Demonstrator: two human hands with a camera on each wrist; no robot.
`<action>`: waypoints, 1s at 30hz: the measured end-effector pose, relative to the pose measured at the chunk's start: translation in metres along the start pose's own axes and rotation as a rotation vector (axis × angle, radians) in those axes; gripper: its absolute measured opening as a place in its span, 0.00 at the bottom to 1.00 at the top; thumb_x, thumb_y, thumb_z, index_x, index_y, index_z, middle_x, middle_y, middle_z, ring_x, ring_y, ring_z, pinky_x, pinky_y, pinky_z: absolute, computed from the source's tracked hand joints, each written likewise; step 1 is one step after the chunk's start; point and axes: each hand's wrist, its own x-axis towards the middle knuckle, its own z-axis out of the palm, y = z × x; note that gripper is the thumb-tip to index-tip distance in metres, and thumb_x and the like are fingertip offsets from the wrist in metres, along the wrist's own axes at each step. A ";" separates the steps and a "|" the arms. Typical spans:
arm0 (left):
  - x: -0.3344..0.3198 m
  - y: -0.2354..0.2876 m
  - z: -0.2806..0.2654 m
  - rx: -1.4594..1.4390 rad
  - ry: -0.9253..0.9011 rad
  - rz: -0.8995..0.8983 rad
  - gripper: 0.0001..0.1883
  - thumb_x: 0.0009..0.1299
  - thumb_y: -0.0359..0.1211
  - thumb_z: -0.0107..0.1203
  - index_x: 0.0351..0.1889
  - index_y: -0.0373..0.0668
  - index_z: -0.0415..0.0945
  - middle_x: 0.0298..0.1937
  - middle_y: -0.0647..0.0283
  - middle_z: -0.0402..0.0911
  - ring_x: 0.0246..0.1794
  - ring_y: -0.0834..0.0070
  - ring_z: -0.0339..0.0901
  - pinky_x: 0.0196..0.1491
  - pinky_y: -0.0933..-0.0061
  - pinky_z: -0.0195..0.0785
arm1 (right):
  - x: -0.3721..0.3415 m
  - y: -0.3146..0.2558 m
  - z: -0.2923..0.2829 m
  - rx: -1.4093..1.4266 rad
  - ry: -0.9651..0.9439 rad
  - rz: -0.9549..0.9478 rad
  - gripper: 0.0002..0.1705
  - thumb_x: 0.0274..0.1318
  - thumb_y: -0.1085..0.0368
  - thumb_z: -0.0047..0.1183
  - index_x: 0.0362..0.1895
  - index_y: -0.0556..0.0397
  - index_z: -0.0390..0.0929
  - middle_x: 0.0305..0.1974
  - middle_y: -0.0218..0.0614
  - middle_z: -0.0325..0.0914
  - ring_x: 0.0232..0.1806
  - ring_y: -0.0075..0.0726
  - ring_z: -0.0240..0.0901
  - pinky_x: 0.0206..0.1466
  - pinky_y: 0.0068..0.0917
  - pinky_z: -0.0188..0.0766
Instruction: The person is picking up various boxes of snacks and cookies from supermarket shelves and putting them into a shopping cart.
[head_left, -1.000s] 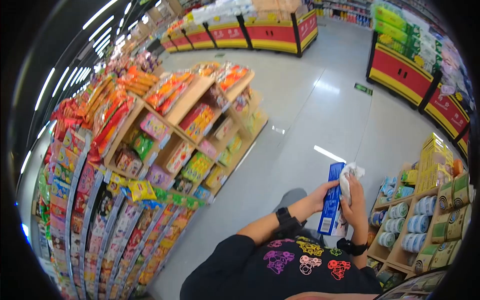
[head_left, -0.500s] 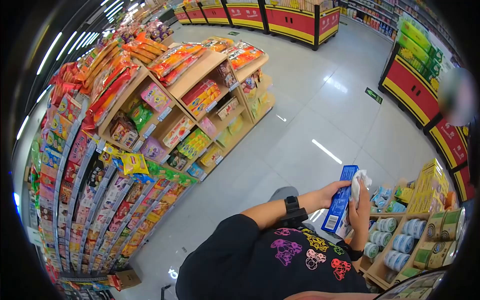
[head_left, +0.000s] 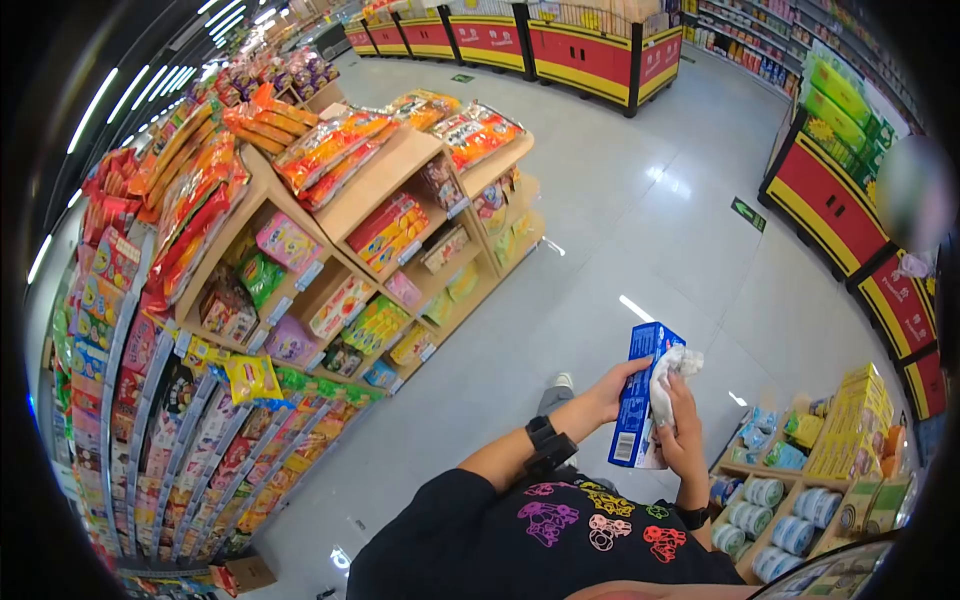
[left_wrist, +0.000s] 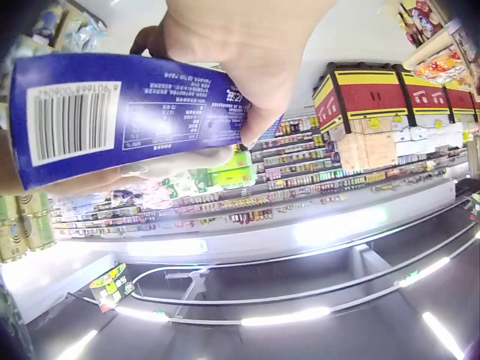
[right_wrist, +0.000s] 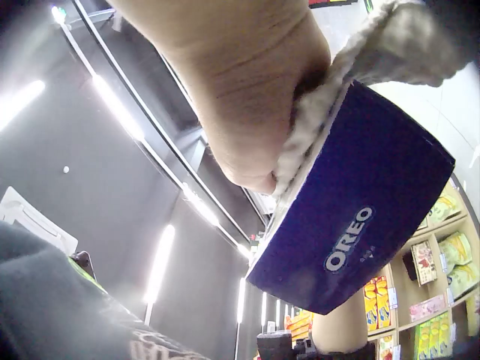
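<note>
A long blue box (head_left: 632,400) is held upright but tilted in front of the body; its end reads OREO in the right wrist view (right_wrist: 360,202). My left hand (head_left: 618,388) grips its upper left edge, and the left wrist view shows that hand's thumb and fingers (left_wrist: 240,52) around the box beside the printed panel and barcode. My right hand (head_left: 682,430) holds a crumpled white cloth (head_left: 664,392) against the box's right side. In the right wrist view the cloth (right_wrist: 322,112) lies between the right hand (right_wrist: 247,105) and the box.
Snack shelves (head_left: 400,225) stand at the left, with hanging packets beside them. Low shelves with cans (head_left: 790,533) are close by the right arm. Red and yellow display counters (head_left: 583,55) stand farther back and at the right; grey floor (head_left: 600,260) lies between.
The head view has shifted slightly, and the box with both hands appears farther left than half a second ago. The left hand still grips the box and the right still holds the cloth.
</note>
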 end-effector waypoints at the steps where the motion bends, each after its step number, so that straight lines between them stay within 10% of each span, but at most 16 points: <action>1: 0.004 0.013 -0.006 -0.015 -0.045 0.018 0.19 0.68 0.42 0.44 0.52 0.41 0.69 0.47 0.57 0.77 0.44 0.66 0.77 0.50 0.60 0.70 | 0.017 0.004 0.004 0.008 0.007 -0.023 0.32 0.41 0.70 0.41 0.57 0.55 0.64 0.63 0.49 0.56 0.67 0.55 0.47 0.68 0.42 0.41; 17: 0.064 0.188 -0.015 0.124 -0.081 -0.028 0.20 0.71 0.45 0.41 0.51 0.42 0.70 0.43 0.60 0.79 0.38 0.73 0.79 0.43 0.68 0.75 | 0.230 0.037 0.035 0.217 0.305 0.060 0.24 0.49 0.70 0.40 0.54 0.58 0.68 0.56 0.48 0.67 0.62 0.50 0.58 0.65 0.39 0.48; 30: 0.059 0.278 -0.010 0.054 -0.056 0.237 0.19 0.70 0.44 0.43 0.51 0.42 0.71 0.43 0.60 0.79 0.40 0.70 0.79 0.45 0.67 0.73 | 0.332 0.029 0.057 0.092 0.173 -0.135 0.24 0.48 0.70 0.43 0.53 0.56 0.69 0.58 0.48 0.64 0.63 0.51 0.55 0.66 0.39 0.47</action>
